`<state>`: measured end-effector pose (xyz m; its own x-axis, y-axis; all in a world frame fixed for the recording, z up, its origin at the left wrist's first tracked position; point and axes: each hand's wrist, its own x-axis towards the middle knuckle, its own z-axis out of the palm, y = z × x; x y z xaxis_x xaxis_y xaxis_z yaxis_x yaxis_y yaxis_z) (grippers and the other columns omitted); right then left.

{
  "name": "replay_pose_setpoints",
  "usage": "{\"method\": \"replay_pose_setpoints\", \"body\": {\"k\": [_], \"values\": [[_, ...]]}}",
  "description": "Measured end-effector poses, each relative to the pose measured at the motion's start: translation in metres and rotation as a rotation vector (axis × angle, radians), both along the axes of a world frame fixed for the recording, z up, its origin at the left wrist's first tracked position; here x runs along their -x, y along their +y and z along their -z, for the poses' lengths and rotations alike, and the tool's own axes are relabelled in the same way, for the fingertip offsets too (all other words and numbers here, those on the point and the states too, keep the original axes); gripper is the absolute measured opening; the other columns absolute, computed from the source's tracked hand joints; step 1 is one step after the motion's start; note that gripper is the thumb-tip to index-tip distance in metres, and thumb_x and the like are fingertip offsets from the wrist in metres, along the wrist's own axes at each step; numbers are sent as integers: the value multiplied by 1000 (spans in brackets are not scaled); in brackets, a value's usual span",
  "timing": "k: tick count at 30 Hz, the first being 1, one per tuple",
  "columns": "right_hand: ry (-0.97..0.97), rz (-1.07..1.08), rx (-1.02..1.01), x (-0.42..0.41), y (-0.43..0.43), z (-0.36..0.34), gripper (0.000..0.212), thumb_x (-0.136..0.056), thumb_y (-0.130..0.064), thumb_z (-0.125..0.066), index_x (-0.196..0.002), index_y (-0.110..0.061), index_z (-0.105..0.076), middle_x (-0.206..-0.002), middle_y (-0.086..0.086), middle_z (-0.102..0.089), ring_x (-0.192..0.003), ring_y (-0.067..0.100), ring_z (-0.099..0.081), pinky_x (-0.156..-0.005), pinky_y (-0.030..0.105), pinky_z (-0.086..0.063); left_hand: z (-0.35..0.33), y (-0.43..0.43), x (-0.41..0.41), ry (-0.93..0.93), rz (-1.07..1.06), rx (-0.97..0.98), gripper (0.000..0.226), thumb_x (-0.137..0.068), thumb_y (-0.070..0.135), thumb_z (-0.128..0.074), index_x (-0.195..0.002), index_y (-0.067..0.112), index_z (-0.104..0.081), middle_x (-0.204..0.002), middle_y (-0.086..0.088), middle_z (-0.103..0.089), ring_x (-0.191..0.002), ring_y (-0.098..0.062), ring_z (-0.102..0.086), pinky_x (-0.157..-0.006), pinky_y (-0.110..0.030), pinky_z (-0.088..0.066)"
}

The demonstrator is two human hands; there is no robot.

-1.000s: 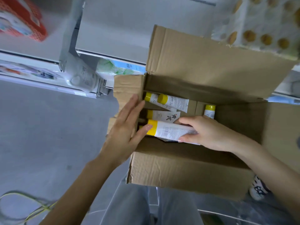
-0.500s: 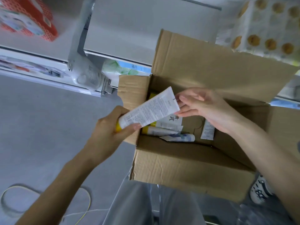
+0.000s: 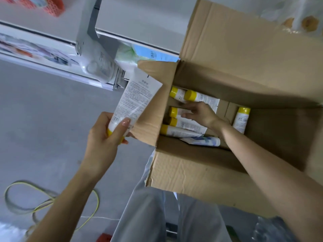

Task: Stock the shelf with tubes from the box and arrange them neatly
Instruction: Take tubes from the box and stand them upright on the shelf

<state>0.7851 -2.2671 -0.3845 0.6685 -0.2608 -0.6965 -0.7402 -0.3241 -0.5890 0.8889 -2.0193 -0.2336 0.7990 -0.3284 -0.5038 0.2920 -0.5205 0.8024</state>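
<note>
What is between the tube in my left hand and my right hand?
The box's side flap stands between the tube in the left hand and the right hand, which reaches inside the box. The head view shows it.

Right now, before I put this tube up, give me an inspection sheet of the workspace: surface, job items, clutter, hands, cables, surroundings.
Surface: grey floor, beside the box.
Job's things: open cardboard box holding several yellow-capped tubes and one blue-white tube; held tube outside the box; white shelf behind.
Clutter: red object at the bottom edge, too cropped to identify.
Hands: left hand grips the held tube near its cap; right hand is inside the box, fingers on a tube, grip unclear.
Cables: yellow-green cable looped on the floor.
Surroundings: packaged goods under the shelf.
</note>
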Motion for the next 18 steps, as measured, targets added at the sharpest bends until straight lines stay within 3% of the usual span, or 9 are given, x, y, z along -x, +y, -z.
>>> {"method": "replay_pose_setpoints", "body": {"k": [3,9,14,18], "values": [[17,-65,34,-6,12,12,47,-87,-27,-66,-130,-12,-55,-131,4,-57,-123,21,-50,-99,24,-37,3,-3,1,10,2,18,29,-77,42,-52,-89,15,-54,-89,-4,-66,-69,-9,-67,-53,-17,-51],[-23,-154,234,-9,27,31,45,-88,-28,-63,-127,-5,-55,-130,18,-53,-120,35,-49,-100,43,-40,7,-12,2,11,4,26,31,-73,46,-52,-85,18,-53,-87,-6,-65,-67,-9,-63,-52,-14,-48],[-58,-184,303,-11,27,39,44,-83,-29,-69,-116,0,-61,-122,21,-51,-118,37,-46,-101,44,-38,9,-13,6,-7,-6,21,30,-72,47,-52,-83,20,-52,-84,2,-63,-64,-6,-62,-51,-13,-48],[-44,-186,273,-7,27,26,45,-85,-30,-67,-118,-3,-51,-118,18,-56,-111,34,-52,-92,40,-42,10,-11,10,-9,-6,25,29,-73,46,-52,-84,20,-52,-83,5,-64,-64,-4,-63,-52,-15,-51]]}}
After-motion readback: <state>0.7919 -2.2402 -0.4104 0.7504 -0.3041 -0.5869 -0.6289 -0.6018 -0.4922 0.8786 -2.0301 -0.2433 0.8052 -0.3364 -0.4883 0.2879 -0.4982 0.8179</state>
